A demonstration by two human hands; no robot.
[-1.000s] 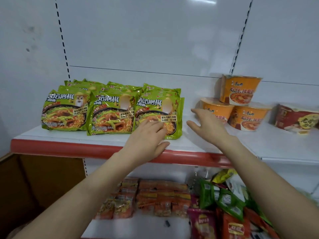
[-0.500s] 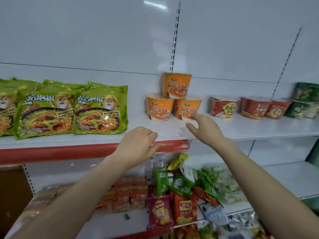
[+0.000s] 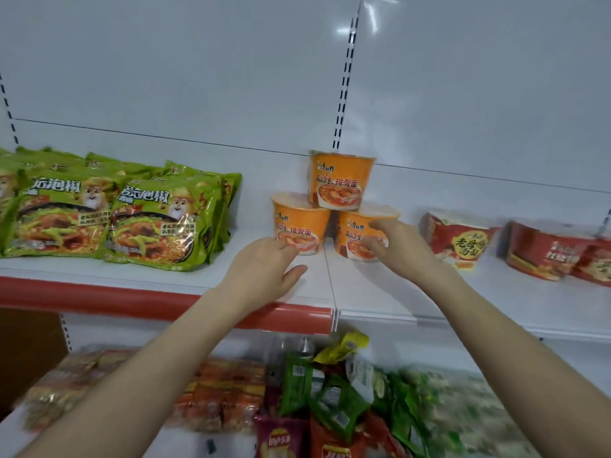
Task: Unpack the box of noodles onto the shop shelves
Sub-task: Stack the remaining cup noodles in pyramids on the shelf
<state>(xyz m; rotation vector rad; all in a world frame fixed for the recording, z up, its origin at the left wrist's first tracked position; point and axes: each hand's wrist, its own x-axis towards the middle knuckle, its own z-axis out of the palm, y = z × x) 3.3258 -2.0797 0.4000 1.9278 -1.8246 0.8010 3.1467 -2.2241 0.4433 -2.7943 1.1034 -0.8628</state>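
Three orange noodle cups stand in a pyramid on the white shelf [image 3: 363, 292]: a left cup [image 3: 297, 219], a right cup [image 3: 355, 229] and a top cup [image 3: 340, 180] resting on both. My left hand [image 3: 264, 269] hovers just in front of the left cup, fingers loosely bent, holding nothing. My right hand [image 3: 400, 246] reaches the right cup's front, its fingertips spread at the rim and side. Green noodle multipacks [image 3: 115, 216] stand in rows at the shelf's left.
Red noodle bowls [image 3: 463, 239] line the shelf to the right of the orange cups. The shelf has a red front strip [image 3: 132, 300]. The lower shelf holds snack bags [image 3: 330, 401] and orange packets [image 3: 224, 395]. A white back panel rises behind.
The view swung right, away from the green packs. Both hands moved from the packs toward the orange cups; my right hand now reaches the right cup.
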